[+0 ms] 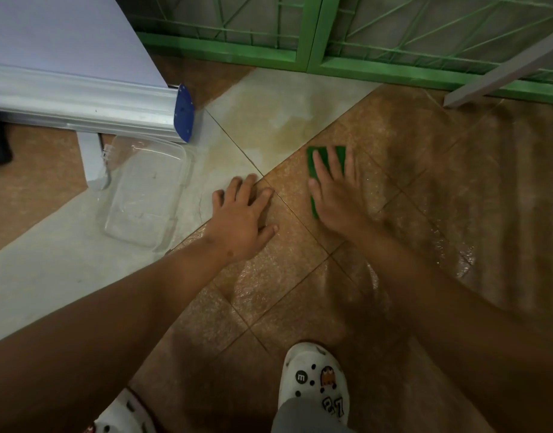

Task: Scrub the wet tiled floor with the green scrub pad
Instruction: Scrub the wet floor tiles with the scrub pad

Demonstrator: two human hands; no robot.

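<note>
Green scrub pad (326, 159) lies flat on the wet tiled floor (440, 198) under your right hand (336, 195), well right of the clear plastic container (145, 192) by your left hand (242, 218). Your left hand holds nothing: its fingers are spread, palm down on the brown tile, seemingly bracing you. Your right hand presses the pad with straight fingers and does not grip it. Both arms reach forward from a crouch. The risk, as I judge it: the floor shines with water, so your bracing palm could slide, or the ungripped pad could skid from under your 4 fingers.
</note>
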